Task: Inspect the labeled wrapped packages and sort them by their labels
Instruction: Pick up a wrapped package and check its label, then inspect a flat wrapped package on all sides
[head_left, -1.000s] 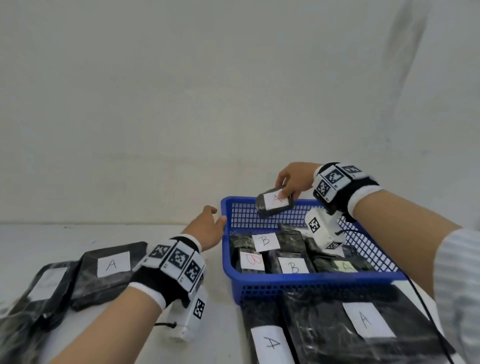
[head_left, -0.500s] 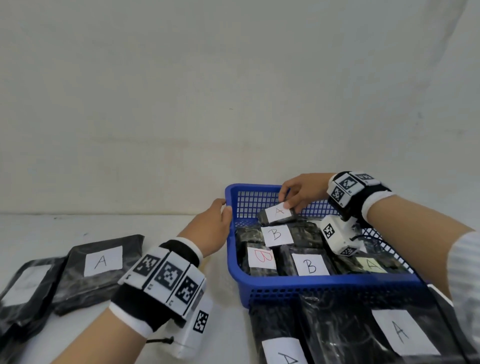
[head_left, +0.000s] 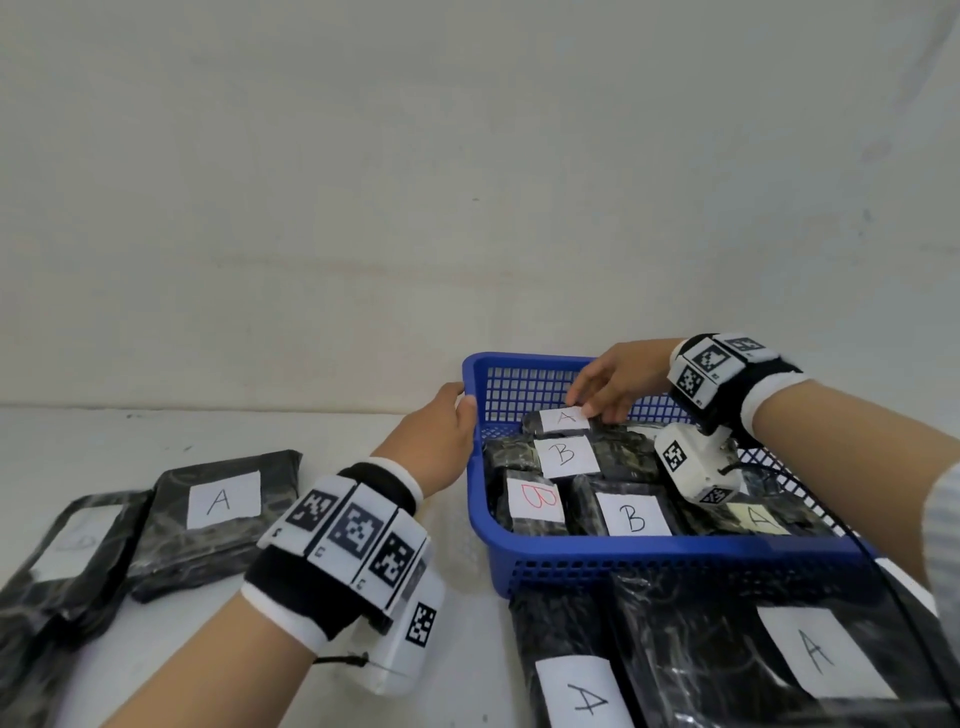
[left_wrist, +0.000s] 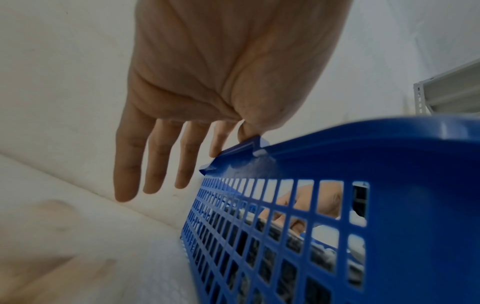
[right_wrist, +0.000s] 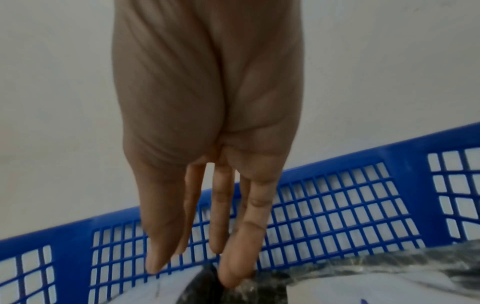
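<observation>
Hands: left hand slack-fingered at blue basket, right hand fingers straight on black A-labelled package

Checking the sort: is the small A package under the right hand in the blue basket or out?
In. The small A package lies in the blue basket at its far wall, behind a B package.

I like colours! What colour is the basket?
Blue. The basket shows best in the head view.

Packages crowd the basket (open above).
</observation>
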